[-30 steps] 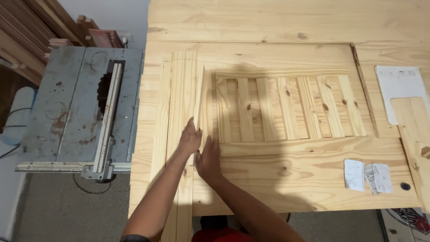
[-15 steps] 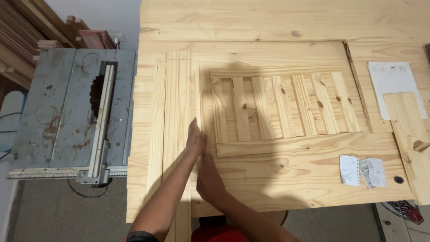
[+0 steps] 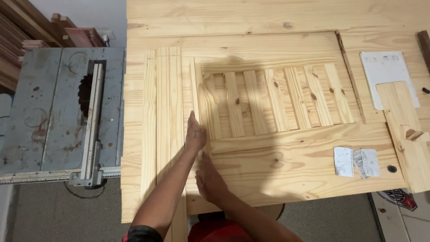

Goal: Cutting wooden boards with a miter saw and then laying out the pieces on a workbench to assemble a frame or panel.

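Observation:
A pine frame with several upright slats (image 3: pixel 277 101) lies flat on a wide pine workbench (image 3: pixel 291 157). Along the frame's left side lies a thin pine strip (image 3: pixel 196 85). My left hand (image 3: pixel 195 134) rests on the near end of that strip, fingers straight and together, holding nothing. My right hand (image 3: pixel 208 179) lies flat on the plain board just below the frame's lower left corner. Left of my hands, three long pine strips (image 3: pixel 163 112) run side by side toward the bench's near edge.
A grey table saw (image 3: pixel 45 116) stands against the bench's left side, its blade (image 3: pixel 84 92) and fence (image 3: pixel 92 130) exposed. Stacked timber (image 3: pixel 27 31) is at top left. Two paper slips (image 3: pixel 356 161), a white sheet (image 3: pixel 385 67) and a short board (image 3: pixel 403 130) lie at right.
The thin strip that my left hand held tilted up on edge now lies flat beside the slatted frame. My right hand has slid back toward the near edge.

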